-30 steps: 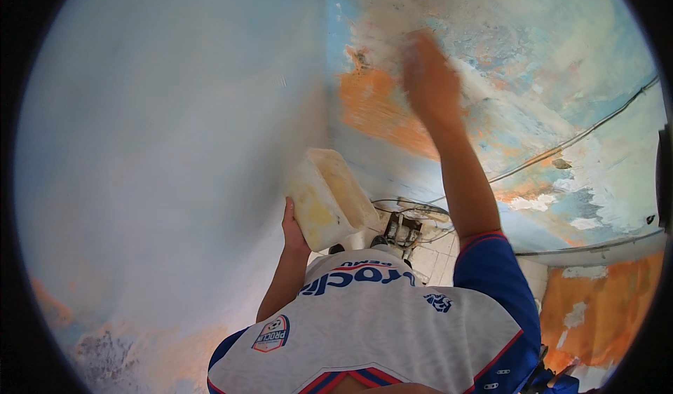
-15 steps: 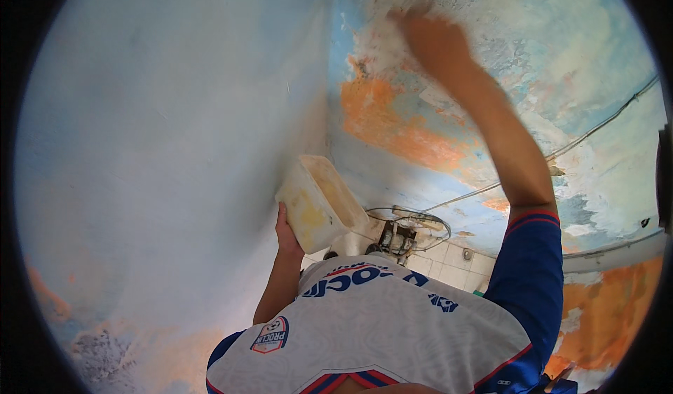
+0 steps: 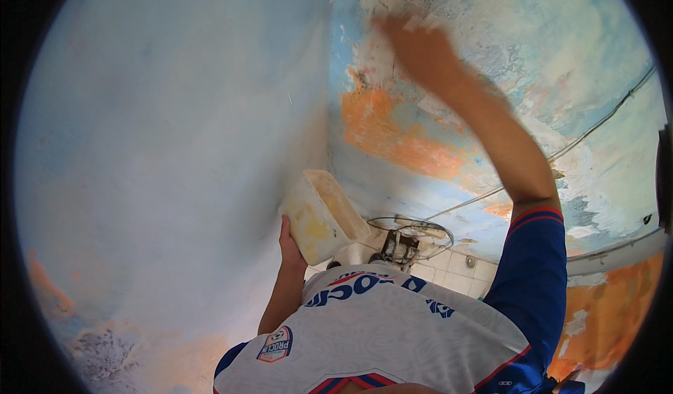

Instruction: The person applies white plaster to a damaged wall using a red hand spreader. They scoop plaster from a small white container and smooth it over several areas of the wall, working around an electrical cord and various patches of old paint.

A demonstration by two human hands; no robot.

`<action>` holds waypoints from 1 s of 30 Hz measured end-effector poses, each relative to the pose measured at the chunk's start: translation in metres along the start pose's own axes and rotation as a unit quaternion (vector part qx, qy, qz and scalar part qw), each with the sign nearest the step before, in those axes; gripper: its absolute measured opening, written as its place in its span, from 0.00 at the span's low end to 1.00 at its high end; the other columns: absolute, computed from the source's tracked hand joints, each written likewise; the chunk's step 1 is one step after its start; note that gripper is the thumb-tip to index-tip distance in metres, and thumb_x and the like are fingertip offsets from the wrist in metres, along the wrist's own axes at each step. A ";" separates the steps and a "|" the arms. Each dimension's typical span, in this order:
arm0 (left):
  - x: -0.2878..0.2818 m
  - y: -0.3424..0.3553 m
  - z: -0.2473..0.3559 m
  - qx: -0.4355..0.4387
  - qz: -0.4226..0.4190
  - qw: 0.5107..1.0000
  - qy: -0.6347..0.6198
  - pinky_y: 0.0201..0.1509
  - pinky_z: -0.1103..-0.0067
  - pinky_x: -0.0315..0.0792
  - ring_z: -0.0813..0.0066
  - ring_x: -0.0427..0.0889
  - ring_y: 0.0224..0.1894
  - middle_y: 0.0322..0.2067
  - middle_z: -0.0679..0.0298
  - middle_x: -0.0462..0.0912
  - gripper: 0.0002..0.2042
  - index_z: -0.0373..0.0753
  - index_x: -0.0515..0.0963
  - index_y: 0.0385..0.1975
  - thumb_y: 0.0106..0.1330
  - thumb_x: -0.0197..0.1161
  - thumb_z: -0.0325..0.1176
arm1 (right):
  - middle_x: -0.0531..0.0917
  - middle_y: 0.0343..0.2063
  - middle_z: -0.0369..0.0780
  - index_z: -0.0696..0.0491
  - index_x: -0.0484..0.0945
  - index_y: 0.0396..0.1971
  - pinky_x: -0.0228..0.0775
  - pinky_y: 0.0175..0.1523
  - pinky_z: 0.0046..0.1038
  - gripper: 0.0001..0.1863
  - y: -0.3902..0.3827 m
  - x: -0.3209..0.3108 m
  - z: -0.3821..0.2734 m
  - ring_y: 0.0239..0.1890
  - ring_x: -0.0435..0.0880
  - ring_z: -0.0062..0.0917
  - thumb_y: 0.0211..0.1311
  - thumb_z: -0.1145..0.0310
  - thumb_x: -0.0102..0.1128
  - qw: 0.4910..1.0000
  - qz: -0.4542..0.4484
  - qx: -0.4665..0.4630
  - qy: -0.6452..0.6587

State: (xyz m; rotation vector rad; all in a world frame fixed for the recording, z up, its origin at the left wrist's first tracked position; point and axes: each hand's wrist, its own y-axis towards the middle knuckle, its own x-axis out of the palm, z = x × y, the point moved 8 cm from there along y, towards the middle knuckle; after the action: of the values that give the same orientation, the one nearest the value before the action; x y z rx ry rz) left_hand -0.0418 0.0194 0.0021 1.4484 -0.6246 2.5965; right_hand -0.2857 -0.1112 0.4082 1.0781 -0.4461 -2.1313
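Rectangular plastic tub (image 3: 308, 227): an off-white container marked with yellow stains sits near the middle of the view, tilted, its long open mouth turned toward 2 o'clock and its inner walls coated in beige.
Left hand (image 3: 291, 249): closed on the tub from its 8 o'clock side, the thumb lying up along the outer wall; the other fingers are hidden behind the container.
Right hand (image 3: 420, 47): stretched out at 1 o'clock from the tub and well apart from it, blurred before the peeling wall (image 3: 484, 57); whether it grips anything, or touches the surface, cannot be told.
Orange patch (image 3: 399, 138): bare colour shows through the blue and white coats at 1 to 2 o'clock from the tub, between container and right hand.
Smooth wall (image 3: 161, 148): pale blue, it fills the view from 7 to 11 o'clock, meeting the damaged wall at a corner beyond the tub.
Jersey (image 3: 413, 324): whitish with blue sleeves and red trim, it spreads across 6 o'clock, below the tub.
Dark device (image 3: 401, 245): at 4 o'clock from the tub, just beside pale tiles (image 3: 449, 271); its kind is unclear.
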 end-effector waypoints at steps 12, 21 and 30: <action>0.000 -0.005 -0.001 -0.001 -0.005 1.000 -0.014 0.65 0.61 0.72 0.58 0.77 0.61 0.61 0.56 0.75 0.29 0.40 0.64 0.68 0.79 0.39 0.55 | 0.85 0.41 0.43 0.53 0.75 0.46 0.77 0.44 0.44 0.11 0.039 -0.091 0.115 0.44 0.85 0.41 0.71 0.65 0.51 0.946 0.203 0.245 0.063; 0.007 0.009 -0.004 -0.018 -0.021 1.000 -0.010 0.66 0.61 0.72 0.57 0.76 0.62 0.62 0.55 0.75 0.29 0.39 0.64 0.68 0.78 0.40 0.55 | 0.83 0.51 0.45 0.42 0.69 0.66 0.80 0.44 0.44 0.25 -0.042 0.107 -0.058 0.44 0.88 0.42 0.71 0.73 0.45 0.941 -0.325 -0.077 0.060; 0.000 0.000 0.004 0.000 -0.033 0.999 -0.011 0.66 0.62 0.71 0.58 0.76 0.62 0.62 0.56 0.75 0.30 0.39 0.64 0.68 0.78 0.41 0.56 | 0.81 0.51 0.44 0.50 0.78 0.56 0.79 0.49 0.47 0.23 0.015 -0.077 0.058 0.55 0.81 0.40 0.59 0.69 0.62 0.972 0.196 0.123 -0.043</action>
State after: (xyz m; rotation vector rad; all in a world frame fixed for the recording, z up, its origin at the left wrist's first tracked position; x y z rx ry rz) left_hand -0.0382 0.0176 0.0038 1.4736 -0.5689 2.5354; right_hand -0.2942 -0.0672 0.4943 0.9376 -0.9048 -1.8063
